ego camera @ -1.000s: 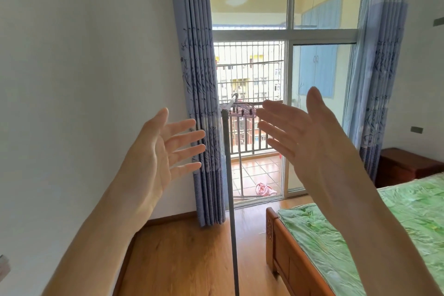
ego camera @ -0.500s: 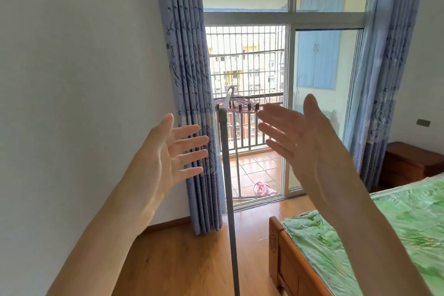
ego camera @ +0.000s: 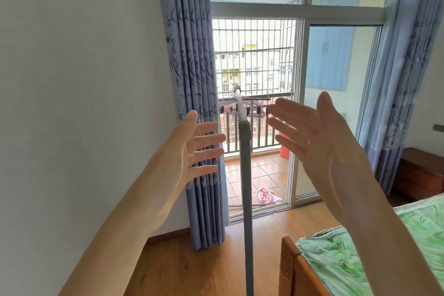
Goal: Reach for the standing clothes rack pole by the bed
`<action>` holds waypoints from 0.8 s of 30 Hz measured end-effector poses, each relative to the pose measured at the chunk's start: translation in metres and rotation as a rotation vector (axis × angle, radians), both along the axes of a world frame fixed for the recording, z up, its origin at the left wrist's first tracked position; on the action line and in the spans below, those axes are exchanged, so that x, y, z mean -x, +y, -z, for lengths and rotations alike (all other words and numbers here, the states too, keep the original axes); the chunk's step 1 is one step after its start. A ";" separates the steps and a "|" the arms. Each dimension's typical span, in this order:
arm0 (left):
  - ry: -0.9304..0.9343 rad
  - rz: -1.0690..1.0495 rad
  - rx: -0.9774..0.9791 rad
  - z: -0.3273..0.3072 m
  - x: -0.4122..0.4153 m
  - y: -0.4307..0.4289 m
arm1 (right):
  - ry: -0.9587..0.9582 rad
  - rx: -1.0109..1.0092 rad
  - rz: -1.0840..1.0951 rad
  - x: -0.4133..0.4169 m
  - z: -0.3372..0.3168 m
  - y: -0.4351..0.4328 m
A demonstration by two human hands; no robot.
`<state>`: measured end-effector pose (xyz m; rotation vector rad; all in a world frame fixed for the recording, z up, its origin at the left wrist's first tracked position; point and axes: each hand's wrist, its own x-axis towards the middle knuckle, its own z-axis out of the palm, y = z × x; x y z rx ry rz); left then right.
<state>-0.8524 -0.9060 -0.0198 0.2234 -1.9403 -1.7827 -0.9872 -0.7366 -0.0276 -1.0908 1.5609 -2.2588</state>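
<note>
A grey pole (ego camera: 246,187) stands upright right in front of you, rising from the bottom edge of the view to a joint at about hand height, where a paler bar (ego camera: 240,106) runs away from you toward the balcony. Your hands are raised on either side of it, palms turned toward each other, and neither touches it. Your left hand (ego camera: 189,149) is wide open, its fingers straight and spread, their tips just left of the pole. Your right hand (ego camera: 319,134) is likewise wide open and holds nothing, with its fingertips just right of the joint. This looks like the reach before any grasp; taking hold would call for bringing both palms inward to the pole near its joint. Behind the bar hang purple clothes hangers (ego camera: 242,106). A blue patterned curtain (ego camera: 192,79) falls behind your left hand, beside a barred window and a glass door to a tiled balcony, where a pink cloth (ego camera: 268,196) lies on the floor. A bed with a green cover (ego camera: 355,255) stands at lower right. Compared with a second ago, both hands sit closer to the pole, and your view has tipped lower.
</note>
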 end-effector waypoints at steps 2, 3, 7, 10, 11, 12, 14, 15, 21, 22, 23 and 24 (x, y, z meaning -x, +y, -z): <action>0.010 0.019 -0.017 0.004 0.008 -0.028 | 0.004 0.002 0.016 0.008 0.005 -0.025; 0.008 0.029 -0.022 0.006 0.012 -0.043 | 0.001 0.004 0.026 0.011 0.007 -0.038; -0.033 0.092 -0.019 0.010 0.027 -0.109 | -0.015 0.044 0.101 0.007 0.013 -0.093; -0.050 0.158 -0.037 0.007 0.038 -0.159 | -0.039 0.092 0.170 -0.001 0.015 -0.137; -0.042 0.177 -0.029 0.006 0.041 -0.175 | -0.062 0.097 0.188 -0.003 0.014 -0.152; -0.034 0.196 -0.018 0.006 0.044 -0.191 | -0.087 0.101 0.206 -0.003 0.013 -0.167; -0.033 0.224 -0.022 0.006 0.051 -0.224 | -0.111 0.100 0.249 -0.001 0.010 -0.197; -0.038 0.233 -0.040 0.007 0.054 -0.240 | -0.104 0.095 0.266 0.000 0.010 -0.210; -0.033 0.307 -0.071 0.022 0.080 -0.310 | -0.019 0.069 0.311 0.010 0.016 -0.273; -0.027 0.313 -0.084 0.023 0.087 -0.320 | -0.025 0.068 0.323 0.016 0.015 -0.281; -0.021 0.319 -0.096 0.024 0.094 -0.330 | -0.024 0.065 0.338 0.022 0.015 -0.289; -0.018 0.324 -0.108 0.025 0.102 -0.339 | -0.019 0.059 0.350 0.028 0.016 -0.297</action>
